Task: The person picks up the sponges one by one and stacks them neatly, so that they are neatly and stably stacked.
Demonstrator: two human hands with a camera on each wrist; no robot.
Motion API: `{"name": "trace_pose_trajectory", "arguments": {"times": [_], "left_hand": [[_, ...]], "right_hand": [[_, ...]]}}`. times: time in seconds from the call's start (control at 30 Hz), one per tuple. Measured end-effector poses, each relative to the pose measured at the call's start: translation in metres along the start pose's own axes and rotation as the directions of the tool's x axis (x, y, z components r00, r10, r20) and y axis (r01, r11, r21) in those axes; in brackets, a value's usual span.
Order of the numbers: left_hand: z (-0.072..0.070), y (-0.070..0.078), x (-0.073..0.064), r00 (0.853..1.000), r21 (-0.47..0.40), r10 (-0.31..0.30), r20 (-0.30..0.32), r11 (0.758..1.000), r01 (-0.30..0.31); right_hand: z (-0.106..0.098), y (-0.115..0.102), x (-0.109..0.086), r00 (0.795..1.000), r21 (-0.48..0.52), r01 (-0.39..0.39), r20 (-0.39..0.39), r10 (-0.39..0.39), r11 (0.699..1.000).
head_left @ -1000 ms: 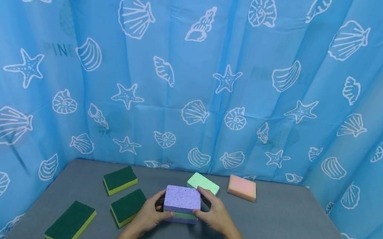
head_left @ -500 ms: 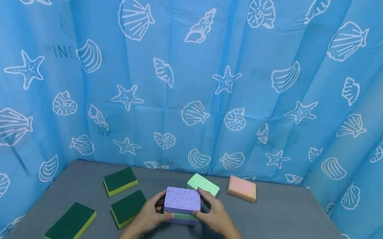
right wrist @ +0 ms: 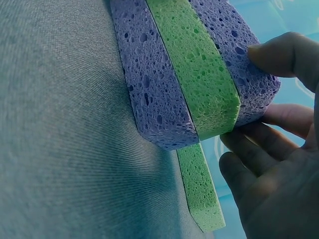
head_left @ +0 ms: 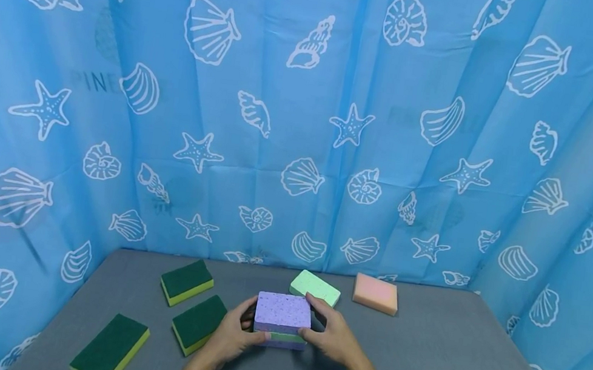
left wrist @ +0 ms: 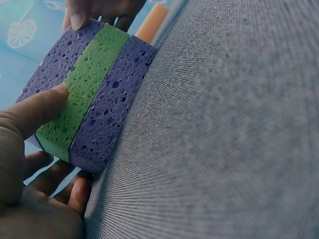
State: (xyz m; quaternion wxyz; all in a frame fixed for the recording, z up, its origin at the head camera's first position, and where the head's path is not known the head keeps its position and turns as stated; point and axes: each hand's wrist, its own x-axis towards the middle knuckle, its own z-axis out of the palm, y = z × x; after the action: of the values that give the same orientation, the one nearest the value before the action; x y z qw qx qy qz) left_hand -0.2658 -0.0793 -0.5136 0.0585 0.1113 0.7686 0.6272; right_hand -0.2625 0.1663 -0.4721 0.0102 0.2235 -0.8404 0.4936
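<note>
Stack: the top purple cellulose sponge (head_left: pixel 284 310), middle green cellulose sponge (left wrist: pixel 99 67) and bottom purple cellulose sponge (left wrist: pixel 113 99) lie flat, face to face, edges nearly aligned, on the grey tabletop (head_left: pixel 447 355).
Left hand (head_left: pixel 230 330): clamped on the stack, thumb against the middle sponge's near face, fingers curled about the left end; their far contact is partly hidden.
Right hand (head_left: pixel 333 334): clamped on the top sponge, thumb on its near face, fingers round the right end.
Done: three layers stand together, squarely seated as far as I can judge.
Left: neither hand is off the stack; five sponges lie outside it.
Loose, behind: a mint-green cellulose sponge (head_left: pixel 314 288) and, right of it, a peach sponge (head_left: pixel 376 293).
Loose, left side: far scrub sponge (head_left: pixel 187 280), middle scrub sponge (head_left: pixel 200 320), near scrub sponge (head_left: pixel 110 345), all dark green over yellow.
</note>
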Motion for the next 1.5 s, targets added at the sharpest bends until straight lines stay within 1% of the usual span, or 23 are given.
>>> {"name": "trace_pose_trajectory", "arguments": {"times": [0.03,0.07,0.27,0.5,0.6,0.73,0.83,0.93,1.07,1.17,1.27,1.37,1.5], "left_hand": [[0.000,0.000,0.000,1.000,0.002,-0.002,-0.001,1.000,0.002],[0.000,0.000,0.000,1.000,0.007,-0.004,-0.001,1.000,0.004],[0.001,0.003,-0.001,1.000,0.014,0.007,-0.007,1.000,-0.007],[0.004,0.014,0.002,1.000,-0.050,-0.002,-0.030,0.999,0.001],[0.005,0.017,0.004,1.000,-0.065,0.014,-0.028,0.998,-0.016],[0.005,0.018,0.003,0.998,-0.066,0.054,-0.027,0.996,-0.055],[0.005,0.019,0.003,0.996,-0.072,0.080,-0.034,0.994,-0.082],[0.004,0.020,0.002,0.994,-0.087,0.098,-0.040,0.991,-0.102],[0.004,0.020,0.002,0.993,-0.092,0.107,-0.041,0.990,-0.110],[0.003,0.019,0.003,0.993,-0.090,0.108,-0.045,0.990,-0.112],[0.003,0.018,0.004,0.992,-0.095,0.114,-0.046,0.988,-0.118],[0.004,0.017,0.003,0.992,-0.104,0.119,-0.043,0.987,-0.123],[0.003,0.019,0.002,0.992,-0.112,0.116,-0.045,0.986,-0.121]], "right_hand": [[0.000,0.001,0.000,1.000,-0.004,0.000,0.003,0.000,1.000],[0.000,0.007,0.001,1.000,-0.007,0.000,0.006,0.000,1.000],[0.000,0.011,0.001,1.000,0.003,0.005,0.015,-0.005,1.000],[0.000,0.007,0.000,1.000,0.009,0.006,0.010,-0.006,1.000],[0.001,0.002,-0.002,1.000,0.005,0.012,0.006,-0.012,1.000],[0.000,-0.012,-0.005,1.000,0.011,0.014,0.010,-0.014,1.000],[0.000,-0.015,-0.005,1.000,0.024,0.012,0.005,-0.012,1.000],[0.001,-0.006,-0.004,1.000,0.013,0.006,0.001,-0.006,1.000],[0.000,0.005,-0.002,1.000,-0.002,0.015,0.001,-0.015,1.000],[-0.003,0.008,-0.001,0.998,0.005,0.063,-0.030,-0.062,0.998],[-0.008,0.007,-0.001,0.991,0.023,0.096,-0.097,-0.093,0.995],[-0.013,0.001,-0.002,0.981,0.039,0.095,-0.171,-0.087,0.995],[-0.020,-0.004,-0.002,0.965,0.013,0.094,-0.248,-0.088,0.995]]}}
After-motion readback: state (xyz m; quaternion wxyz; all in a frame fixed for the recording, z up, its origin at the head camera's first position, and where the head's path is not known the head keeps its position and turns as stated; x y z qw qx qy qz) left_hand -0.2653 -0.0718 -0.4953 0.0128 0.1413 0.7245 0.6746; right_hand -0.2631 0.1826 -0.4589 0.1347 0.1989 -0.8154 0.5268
